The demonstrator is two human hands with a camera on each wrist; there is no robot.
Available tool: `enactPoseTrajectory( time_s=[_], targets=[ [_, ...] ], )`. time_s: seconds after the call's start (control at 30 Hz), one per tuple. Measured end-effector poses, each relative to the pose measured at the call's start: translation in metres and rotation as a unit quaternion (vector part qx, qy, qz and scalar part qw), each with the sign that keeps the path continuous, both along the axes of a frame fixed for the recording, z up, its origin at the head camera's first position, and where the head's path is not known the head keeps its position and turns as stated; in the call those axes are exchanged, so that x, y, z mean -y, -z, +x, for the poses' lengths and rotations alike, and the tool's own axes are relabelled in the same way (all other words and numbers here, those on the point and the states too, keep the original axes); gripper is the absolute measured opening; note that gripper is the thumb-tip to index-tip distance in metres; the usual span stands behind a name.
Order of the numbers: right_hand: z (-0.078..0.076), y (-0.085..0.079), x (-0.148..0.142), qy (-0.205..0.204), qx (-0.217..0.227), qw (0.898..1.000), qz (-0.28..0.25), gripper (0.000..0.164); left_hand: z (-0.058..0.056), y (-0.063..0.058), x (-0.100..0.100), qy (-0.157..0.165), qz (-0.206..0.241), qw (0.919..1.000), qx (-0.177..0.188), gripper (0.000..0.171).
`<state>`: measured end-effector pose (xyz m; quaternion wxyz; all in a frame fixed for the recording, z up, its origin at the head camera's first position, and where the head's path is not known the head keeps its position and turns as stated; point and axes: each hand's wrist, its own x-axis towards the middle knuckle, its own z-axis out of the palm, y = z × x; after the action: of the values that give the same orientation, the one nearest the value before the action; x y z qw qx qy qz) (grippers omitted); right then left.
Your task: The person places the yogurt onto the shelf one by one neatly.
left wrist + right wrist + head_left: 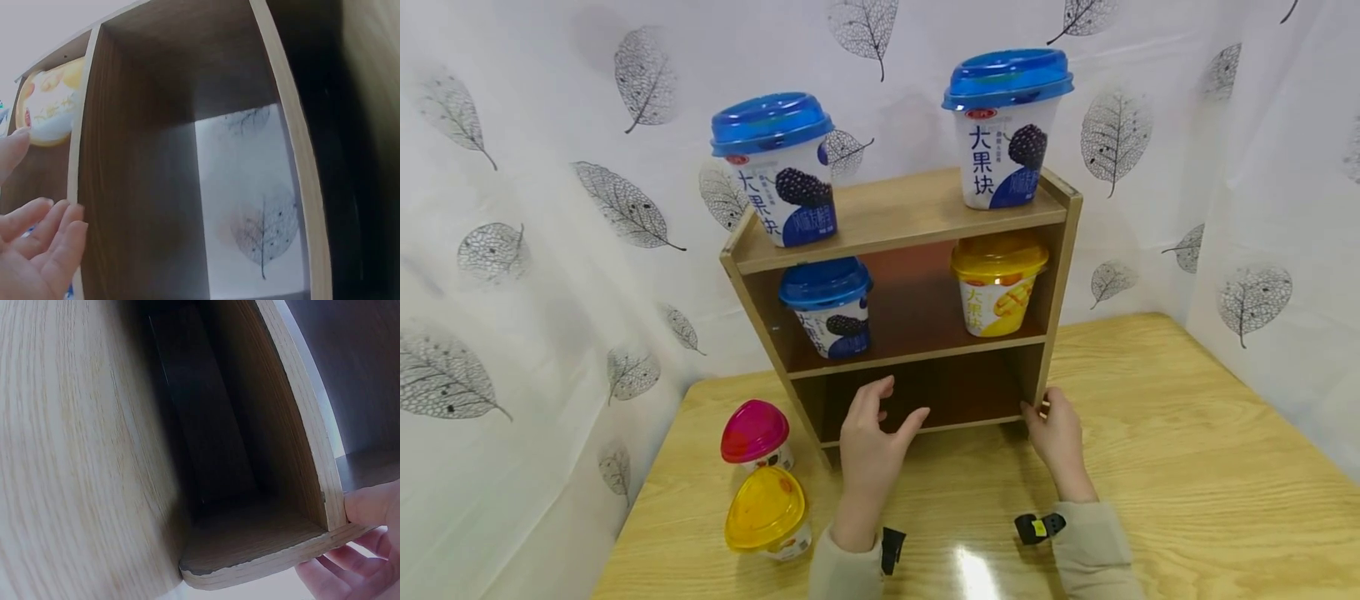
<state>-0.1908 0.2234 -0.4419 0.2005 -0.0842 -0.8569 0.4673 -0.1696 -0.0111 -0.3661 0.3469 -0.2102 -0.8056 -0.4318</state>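
A small wooden shelf stands on the table. My right hand grips its right side panel near the bottom; in the right wrist view the thumb lies at the shelf board and the fingers wrap the panel's outer side. My left hand holds nothing, thumb and fingers spread apart before the bottom compartment. Blue-lidded blackberry yogurt cups stand at the top left, top right and middle left. A yellow-lidded cup sits at the middle right.
On the table left of the shelf are a pink-lidded cup and a yellow-lidded cup, close together. White leaf-print sheeting hangs behind and beside the wooden table. Black straps are at both wrists.
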Motion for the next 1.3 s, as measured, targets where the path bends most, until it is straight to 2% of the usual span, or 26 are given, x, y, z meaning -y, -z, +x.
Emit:
enactPoseTrajectory(
  time_s=[0.23, 0.33, 0.43, 0.57, 0.63, 0.7, 0.8, 0.9, 1.0, 1.1, 1.2, 1.3],
  targets=[
    [0.001, 0.0, 0.002, 0.001, -0.002, 1.0, -0.007, 0.022, 0.008, 0.0, 0.021, -0.043, -0.073, 0.9963, 0.012, 0.043],
    [0.0, 0.0, 0.002, 0.0, 0.002, 1.0, -0.01, 0.023, 0.011, -0.001, 0.032, -0.085, -0.105, 0.9907, 0.014, 0.042],
    [0.0, 0.0, 0.002, 0.0, 0.01, 1.0, -0.015, 0.024, 0.012, -0.002, 0.045, -0.142, -0.135, 0.9806, 0.0, 0.042],
    [0.001, 0.0, 0.002, -0.003, 0.016, 1.0, -0.018, 0.025, 0.014, -0.001, 0.065, -0.204, -0.147, 0.9677, -0.008, 0.041],
    [0.001, 0.0, 0.002, -0.003, 0.014, 1.0, -0.018, 0.026, 0.017, 0.001, 0.075, -0.22, -0.139, 0.9655, 0.013, 0.041],
    [0.0, 0.001, 0.002, -0.005, 0.013, 1.0, -0.019, 0.026, 0.02, 0.002, 0.083, -0.232, -0.13, 0.9628, 0.05, 0.04],
    [-0.001, 0.0, 0.002, -0.006, 0.011, 1.0, -0.021, 0.026, 0.023, 0.003, 0.093, -0.25, -0.127, 0.9545, 0.102, 0.04],
    [-0.001, -0.001, 0.003, -0.009, 0.009, 1.0, -0.02, 0.027, 0.027, 0.002, 0.102, -0.27, -0.142, 0.9398, 0.154, 0.043],
    [-0.002, -0.002, 0.005, -0.007, 0.003, 1.0, -0.023, 0.026, 0.03, -0.002, 0.111, -0.281, -0.164, 0.9217, 0.212, 0.05],
    [-0.003, -0.001, 0.006, -0.001, -0.005, 1.0, -0.027, 0.024, 0.032, -0.005, 0.118, -0.28, -0.175, 0.9045, 0.269, 0.054],
    [-0.003, 0.0, 0.005, 0.011, -0.014, 0.999, -0.027, 0.021, 0.034, -0.005, 0.125, -0.273, -0.181, 0.8924, 0.31, 0.057],
    [-0.004, 0.001, 0.005, 0.015, -0.015, 1.0, -0.019, 0.021, 0.037, -0.003, 0.132, -0.261, -0.199, 0.8763, 0.353, 0.062]
  ],
)
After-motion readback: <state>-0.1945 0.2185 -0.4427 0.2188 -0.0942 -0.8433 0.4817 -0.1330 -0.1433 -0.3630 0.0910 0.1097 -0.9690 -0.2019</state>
